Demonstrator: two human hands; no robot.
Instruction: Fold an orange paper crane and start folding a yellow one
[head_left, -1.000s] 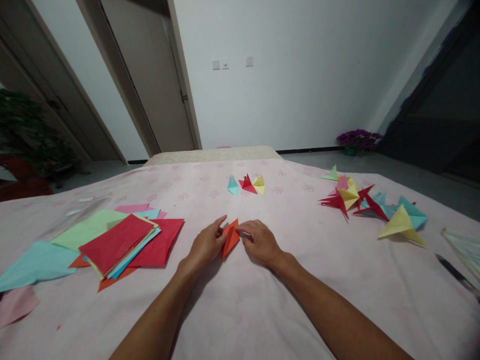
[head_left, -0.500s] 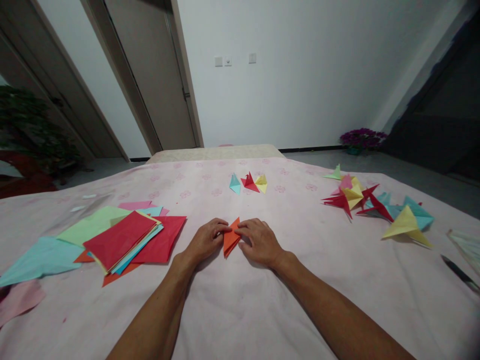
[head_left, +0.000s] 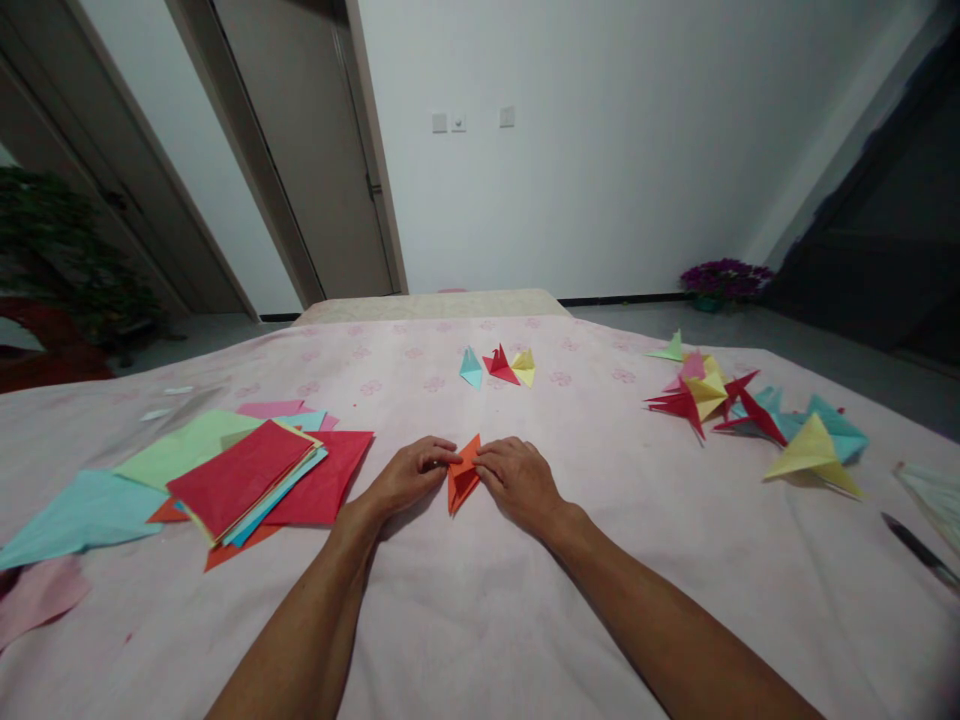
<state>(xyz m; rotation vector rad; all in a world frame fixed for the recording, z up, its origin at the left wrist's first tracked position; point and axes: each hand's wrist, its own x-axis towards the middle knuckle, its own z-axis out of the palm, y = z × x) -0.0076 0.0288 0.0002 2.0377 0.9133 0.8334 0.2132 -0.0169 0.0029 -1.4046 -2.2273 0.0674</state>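
Note:
A small piece of folded orange paper, narrow and diamond-shaped, lies on the pink-patterned tablecloth between my two hands. My left hand is closed on its left edge with the fingertips. From the other side, my right hand presses and grips the paper's right edge, thumb tucked mostly under the fingers. Beyond the hands stand three small folded pieces: a light blue one, a red paper crane and a yellow one.
To the left lies a stack of coloured paper sheets, with a light blue sheet beside it. Several finished paper cranes are heaped at the right, a yellow one nearest. A dark pointed knife-like tool rests at the right edge.
My right thumb has drawn in under the fingers at the orange paper's right edge. My left hand and the paper stay almost where they were.

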